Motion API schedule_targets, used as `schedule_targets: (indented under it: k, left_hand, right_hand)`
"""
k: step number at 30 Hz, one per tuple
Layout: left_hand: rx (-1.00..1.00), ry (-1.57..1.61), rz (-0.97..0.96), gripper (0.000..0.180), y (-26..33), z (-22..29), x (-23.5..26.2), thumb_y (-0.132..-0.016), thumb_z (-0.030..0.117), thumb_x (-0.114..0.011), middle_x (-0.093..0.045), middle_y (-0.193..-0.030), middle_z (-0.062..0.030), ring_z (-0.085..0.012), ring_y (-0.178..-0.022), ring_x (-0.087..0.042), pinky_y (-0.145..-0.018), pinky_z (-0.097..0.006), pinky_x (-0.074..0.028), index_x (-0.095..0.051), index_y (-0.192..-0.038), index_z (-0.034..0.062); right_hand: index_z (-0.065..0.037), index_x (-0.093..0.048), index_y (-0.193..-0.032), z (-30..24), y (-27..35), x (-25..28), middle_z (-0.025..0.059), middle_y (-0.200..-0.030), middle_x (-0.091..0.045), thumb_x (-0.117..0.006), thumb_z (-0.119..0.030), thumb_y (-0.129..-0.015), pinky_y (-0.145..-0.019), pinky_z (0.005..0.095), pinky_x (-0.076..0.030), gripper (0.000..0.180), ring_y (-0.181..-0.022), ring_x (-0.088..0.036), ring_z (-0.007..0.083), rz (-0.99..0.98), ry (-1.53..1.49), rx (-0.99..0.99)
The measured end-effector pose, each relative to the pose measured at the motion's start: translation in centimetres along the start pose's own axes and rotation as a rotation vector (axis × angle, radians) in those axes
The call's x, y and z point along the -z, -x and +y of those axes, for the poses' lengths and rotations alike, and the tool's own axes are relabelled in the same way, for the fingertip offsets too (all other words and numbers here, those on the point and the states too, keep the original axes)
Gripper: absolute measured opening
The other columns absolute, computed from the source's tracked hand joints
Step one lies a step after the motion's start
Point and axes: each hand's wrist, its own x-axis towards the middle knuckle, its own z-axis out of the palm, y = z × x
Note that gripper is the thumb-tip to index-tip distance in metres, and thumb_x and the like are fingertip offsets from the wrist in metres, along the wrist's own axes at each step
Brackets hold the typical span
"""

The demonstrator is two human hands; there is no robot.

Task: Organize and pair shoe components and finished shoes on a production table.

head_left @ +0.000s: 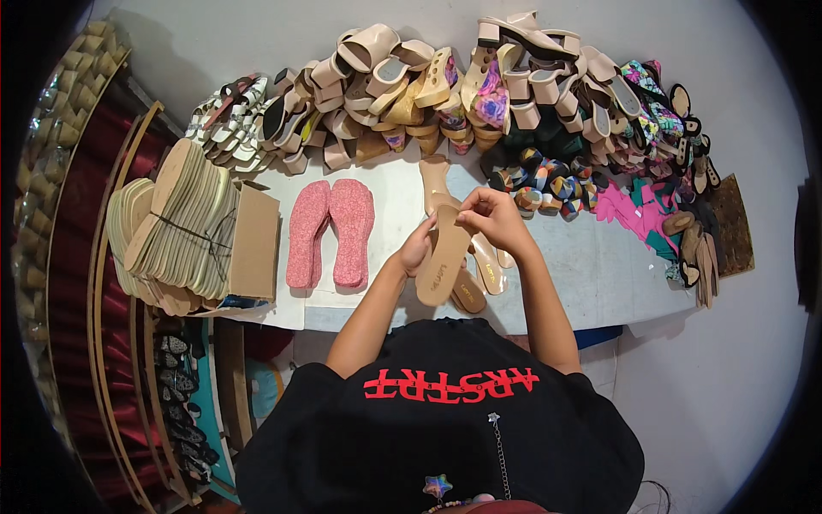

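A tan shoe insole [443, 257] with gold print on its heel is held up over the table's middle. My left hand [418, 247] grips its left edge, fingers partly hidden beneath it. My right hand [495, 219] is closed at its upper right edge, thumb and fingertips pinched there. More tan insoles lie beneath and around: one insole [435, 176] beyond my hands, another insole [490, 271] to the right, and a darker insole [468, 293] partly covered by the held one. Left of my hands lie two stacks of pink speckled soles, a left stack [308, 244] and a right stack [351, 236].
A cord-tied bundle of cream sole boards [184, 236] stands beside a cardboard box [255, 244] at the left. Heeled sandals [368, 94] are piled along the back wall. Patterned rolled pieces [548, 184] and pink fabric scraps [629, 206] lie on the table's right [582, 274].
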Motion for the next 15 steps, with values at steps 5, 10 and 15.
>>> schedule_targets:
  k: [5,10,15]
  left_hand:
    - [0.053,-0.015,-0.064,0.075,0.2,0.4,-1.0,-0.082,0.062,-0.005,-0.054,-0.093,-0.0150,-0.0242,-0.074,-0.059,-0.069,-0.033,-0.047,-0.041,-0.117,0.0060]
    - [0.100,-0.086,-0.069,0.060,0.3,0.4,-0.8,-0.085,0.057,-0.017,-0.054,-0.085,-0.0103,-0.0204,-0.070,-0.058,-0.065,-0.030,-0.048,-0.046,-0.102,0.0072]
    - [0.144,-0.136,-0.011,0.037,0.1,0.0,-1.4,-0.089,0.040,-0.031,-0.050,-0.077,-0.0062,-0.0176,-0.066,-0.057,-0.061,-0.029,-0.048,-0.044,-0.095,0.0059]
  right_hand:
    - [0.002,-0.057,-0.072,0.2,-0.2,-0.2,0.0072,-0.065,-0.059,-0.063,-0.003,-0.068,-0.052,0.0240,-0.047,0.008,-0.058,-0.058,0.0111,0.123,0.249,0.014]
    - [0.003,-0.058,-0.069,1.0,-0.3,-0.3,0.0095,-0.067,-0.058,-0.064,-0.004,-0.065,-0.052,0.0252,-0.047,0.010,-0.057,-0.059,0.0144,0.220,0.358,0.114]
    - [0.002,-0.059,-0.071,1.0,-0.1,-0.5,0.0103,-0.068,-0.058,-0.066,-0.006,-0.064,-0.056,0.0286,-0.046,0.012,-0.063,-0.058,0.0184,0.246,0.442,0.116]
